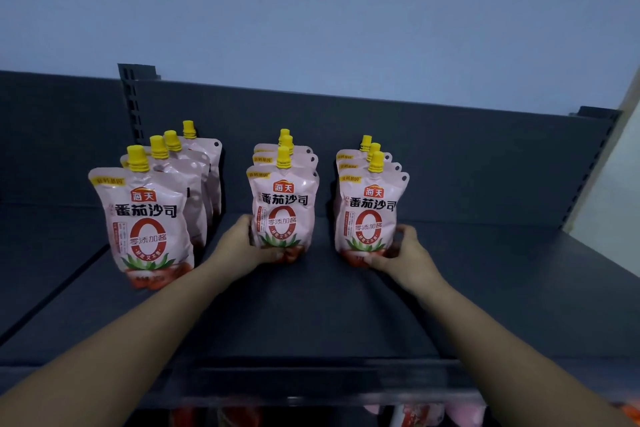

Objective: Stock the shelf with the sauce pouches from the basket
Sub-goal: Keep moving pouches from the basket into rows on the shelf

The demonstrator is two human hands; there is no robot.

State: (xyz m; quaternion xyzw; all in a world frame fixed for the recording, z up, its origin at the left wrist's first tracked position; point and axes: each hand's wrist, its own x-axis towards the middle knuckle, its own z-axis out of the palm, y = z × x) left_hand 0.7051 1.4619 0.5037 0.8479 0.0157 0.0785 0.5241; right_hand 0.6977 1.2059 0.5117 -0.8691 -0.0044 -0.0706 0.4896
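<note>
A pale blue-grey wall (311, 10), faintly scuffed, rises above a dark back panel (450, 156); a slotted upright (130, 97) stands toward the panel's left.

Shelf front, both reaching | our bare left forearm (121, 333) and right forearm (502, 340) stretch forward | our left hand (242, 246) grips the middle pouch (282, 208) at its base, thumb across the front | our right hand (405, 253) grips the right pouch (370, 215) low, fingers curled round its right side

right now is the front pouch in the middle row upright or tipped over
Upright. The front pouch stands on its base on the shelf, yellow cap on top, the left hand holding its lower edge.
</note>
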